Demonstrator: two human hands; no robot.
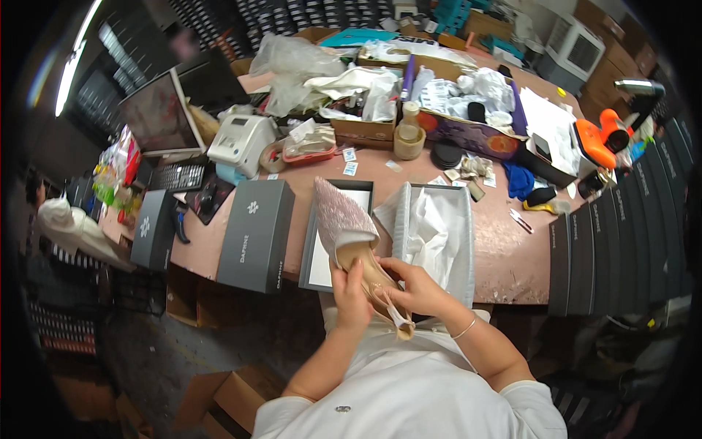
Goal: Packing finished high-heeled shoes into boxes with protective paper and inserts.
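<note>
Here, the left hand [352, 298] and right hand [418, 289] both wrap their fingers around a glittery pink, pointed high-heeled shoe [342, 219], held toe outward over the near edge of a pinkish table [512, 274]. Beyond lie a dark-grey, white-lined cardboard box [319, 272] and a pale-grey box [463, 241] holding crumpled white tissue paper [425, 234]; farther back sits a boxy white machine [239, 140].

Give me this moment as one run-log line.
left hand: holding glittery pointed shoe | right hand: holding same shoe near heel | open box: on table, white paper inside
</note>
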